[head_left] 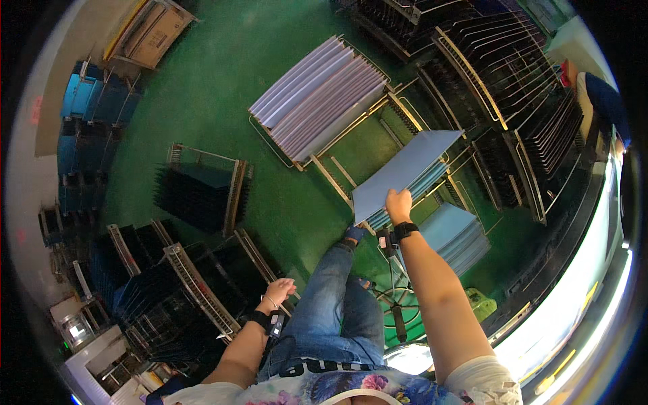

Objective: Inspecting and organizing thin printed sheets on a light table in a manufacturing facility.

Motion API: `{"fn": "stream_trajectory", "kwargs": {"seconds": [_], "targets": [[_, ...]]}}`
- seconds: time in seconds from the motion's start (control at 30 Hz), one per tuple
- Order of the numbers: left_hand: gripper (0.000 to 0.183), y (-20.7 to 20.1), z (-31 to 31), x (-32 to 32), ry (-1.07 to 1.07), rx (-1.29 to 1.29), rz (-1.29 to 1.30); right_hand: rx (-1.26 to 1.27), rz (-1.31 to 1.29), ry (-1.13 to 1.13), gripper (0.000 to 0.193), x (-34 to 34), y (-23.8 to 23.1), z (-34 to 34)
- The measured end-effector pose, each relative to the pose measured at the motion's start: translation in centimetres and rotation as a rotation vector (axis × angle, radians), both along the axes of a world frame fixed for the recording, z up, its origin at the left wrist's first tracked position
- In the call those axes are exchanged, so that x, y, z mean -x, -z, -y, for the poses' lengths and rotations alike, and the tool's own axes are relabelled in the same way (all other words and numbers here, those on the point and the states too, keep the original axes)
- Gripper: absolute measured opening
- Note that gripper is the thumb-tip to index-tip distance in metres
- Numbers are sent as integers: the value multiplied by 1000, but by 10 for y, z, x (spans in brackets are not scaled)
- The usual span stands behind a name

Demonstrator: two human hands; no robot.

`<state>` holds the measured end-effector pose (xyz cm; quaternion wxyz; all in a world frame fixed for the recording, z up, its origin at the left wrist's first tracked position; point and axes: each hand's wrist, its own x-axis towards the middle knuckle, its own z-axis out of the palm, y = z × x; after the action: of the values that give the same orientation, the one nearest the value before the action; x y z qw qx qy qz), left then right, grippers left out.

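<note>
"By the rack (332,180), what does your right hand (399,202) do?"
"It pinches the blue sheet (405,169) by its near edge, over more sheets (429,177)."
"And your left hand (279,291)?"
"It hangs in the air beside my leg (317,290), fingers bent. I can't tell if they press together."

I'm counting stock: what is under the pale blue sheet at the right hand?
Edges of bluish sheets show beneath the pale blue sheet; the rest is covered, their number unclear.
</note>
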<state>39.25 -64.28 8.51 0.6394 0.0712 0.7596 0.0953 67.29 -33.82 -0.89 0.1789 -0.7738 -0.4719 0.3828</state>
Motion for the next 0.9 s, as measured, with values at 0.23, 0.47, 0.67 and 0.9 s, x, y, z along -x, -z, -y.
{"fn": "stream_trajectory", "kwargs": {"seconds": [0.23,0.47,0.67,0.9], "targets": [[29,-10,8,-8,-273,55,31,-53,30,-23,24,36,40,14],[31,1,15,-22,-283,56,88,178,-106,117,24,39,9,16],[32,4,14,-22,-279,57,104,298,-297,248,22,49,-50,-7],[34,3,7,-16,-268,69,93,318,-320,254,23,39,-40,-20]]}}
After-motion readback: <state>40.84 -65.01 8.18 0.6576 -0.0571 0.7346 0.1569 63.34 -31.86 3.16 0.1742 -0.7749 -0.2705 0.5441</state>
